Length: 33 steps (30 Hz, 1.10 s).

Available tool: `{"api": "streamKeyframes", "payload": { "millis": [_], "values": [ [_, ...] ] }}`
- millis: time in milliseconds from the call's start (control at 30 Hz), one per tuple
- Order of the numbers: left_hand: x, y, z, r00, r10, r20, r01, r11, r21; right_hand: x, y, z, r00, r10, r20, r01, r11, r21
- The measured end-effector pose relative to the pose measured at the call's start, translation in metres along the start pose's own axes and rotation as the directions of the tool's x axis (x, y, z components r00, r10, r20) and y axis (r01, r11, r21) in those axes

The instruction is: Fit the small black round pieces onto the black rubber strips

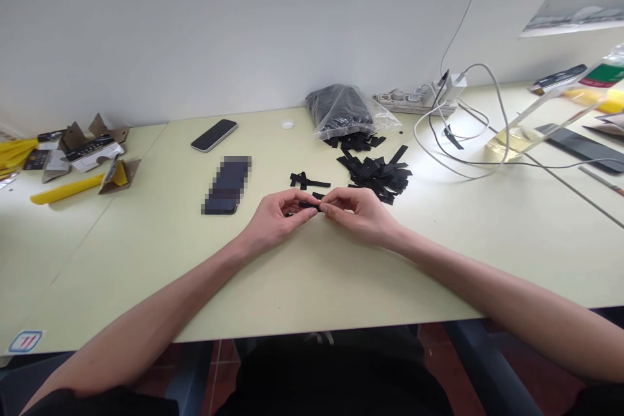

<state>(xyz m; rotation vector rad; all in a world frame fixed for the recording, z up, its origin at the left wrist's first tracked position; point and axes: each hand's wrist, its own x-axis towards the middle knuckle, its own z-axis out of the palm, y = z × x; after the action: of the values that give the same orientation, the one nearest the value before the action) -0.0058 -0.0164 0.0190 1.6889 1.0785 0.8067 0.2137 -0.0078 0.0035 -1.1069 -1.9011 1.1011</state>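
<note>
Over the middle of the pale table, my left hand [279, 220] and my right hand [359, 213] meet at their fingertips. Between them they pinch a small black strip [309, 205], partly covered by the fingers. Just behind my left hand lie a few black strips [312, 182], some of them crossed. A loose heap of black strips [377, 172] spreads out behind my right hand. Further back, a clear plastic bag [344, 110] full of black pieces rests against the wall, with more strips at its mouth.
Two phones [214, 135] [227, 185] lie left of centre. Yellow items and torn cardboard packaging [95, 149] are at the far left. A power strip [409, 103] with looping white cables, a tilted bottle [517, 140] with yellowish liquid and a dark flat object [580, 146] occupy the right.
</note>
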Motion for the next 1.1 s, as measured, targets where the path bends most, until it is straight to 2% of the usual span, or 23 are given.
{"api": "streamKeyframes", "payload": {
  "millis": [333,600,1100],
  "values": [
    [-0.0002,-0.0004,0.0,1.0,-0.006,-0.009,0.006,0.999,0.039,-0.0005,0.0016,0.0018,0.999,0.013,0.042,-0.016,0.997,0.079],
    [-0.0012,0.0001,0.0028,0.997,0.074,-0.037,-0.068,0.985,0.161,-0.0001,-0.0002,0.001,0.997,0.004,0.073,-0.01,0.997,0.072],
    [-0.0003,-0.0018,0.0013,0.995,0.101,-0.006,-0.098,0.975,0.198,-0.0004,0.0004,0.0027,0.999,0.026,0.039,-0.027,0.999,0.037]
  ]
}}
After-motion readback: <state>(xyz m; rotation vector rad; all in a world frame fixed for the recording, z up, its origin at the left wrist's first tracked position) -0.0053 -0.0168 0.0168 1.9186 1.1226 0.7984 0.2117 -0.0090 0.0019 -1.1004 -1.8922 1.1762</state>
